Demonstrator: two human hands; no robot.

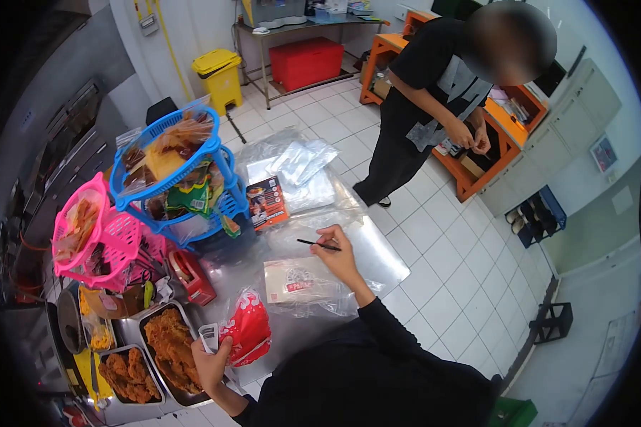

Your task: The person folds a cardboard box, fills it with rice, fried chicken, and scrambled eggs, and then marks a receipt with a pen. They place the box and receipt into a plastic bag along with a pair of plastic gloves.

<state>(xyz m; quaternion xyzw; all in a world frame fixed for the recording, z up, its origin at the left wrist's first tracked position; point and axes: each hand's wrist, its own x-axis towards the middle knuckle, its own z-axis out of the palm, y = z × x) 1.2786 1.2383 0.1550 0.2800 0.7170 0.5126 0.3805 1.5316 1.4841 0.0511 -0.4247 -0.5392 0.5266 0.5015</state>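
**Right hand** (340, 257): thumb and forefinger pressed together on a thin black pen (315, 244), whose tip points away from the palm and hangs clear of the surface.

**White paper packet** (300, 280): red logo, lying flat inside clear plastic wrap just below the pen grip, on the steel table (381, 260).

**Left hand** (211, 364): fingers curled against the lower edge of a red-and-white plastic bag (246, 331). I cannot tell whether they pinch it or only rest there. A small white object (208, 337) stands just above the knuckles.

**Tray of fried chicken** (169, 346): touching distance to the outer side of the left hand, with a second tray (127, 376) beyond it.

**Further from the pen grip:** printed packet (266, 202), stack of clear bags (303, 169), blue basket rack (172, 165), pink basket (95, 233), both stuffed with snack packs.

**Other person** (434, 107): standing across the table, hands at own waist, well apart.

**Hazards, as judged:** the plastic wrap looks slick, so a pen pressed on it could skid or pierce the film. The left forearm sits close to the open tray, so a careless shift could drag the bag or the sleeve into the chicken.
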